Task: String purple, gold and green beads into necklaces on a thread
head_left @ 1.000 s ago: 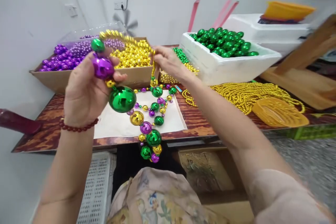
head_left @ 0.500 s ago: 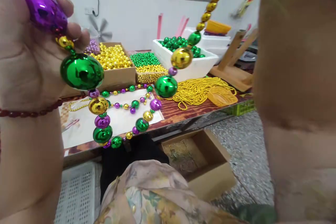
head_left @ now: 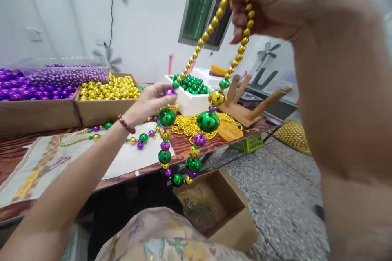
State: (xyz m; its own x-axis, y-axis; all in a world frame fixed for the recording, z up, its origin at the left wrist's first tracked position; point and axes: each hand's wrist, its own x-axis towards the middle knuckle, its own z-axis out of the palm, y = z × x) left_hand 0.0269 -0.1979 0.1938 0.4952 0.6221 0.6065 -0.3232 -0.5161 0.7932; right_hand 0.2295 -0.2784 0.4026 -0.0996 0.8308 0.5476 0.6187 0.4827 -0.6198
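Observation:
A bead necklace (head_left: 208,121) of shiny gold, green and purple beads hangs in the air as a long loop. At upper right, my right hand (head_left: 260,6) is closed around the gold strand at its top. Lower and to the left, my left hand (head_left: 153,100) pinches a purple bead on the loop's left side, just above a large green bead. The lower end dangles in front of the table edge. Behind it, a second bead necklace (head_left: 143,138) lies on a white cloth (head_left: 122,163) on the table.
Cardboard boxes (head_left: 39,116) of purple and gold beads line the back left. A white foam box (head_left: 191,104) holds green beads. Gold bead strands (head_left: 186,128) and an upturned wooden stool (head_left: 241,112) are to the right. An open cardboard box (head_left: 226,212) stands on the floor below.
My left hand has moved away from the camera and towards the middle, still on the purple bead. The right hand, at the top edge before, now shows with the gold strand. The view has shifted.

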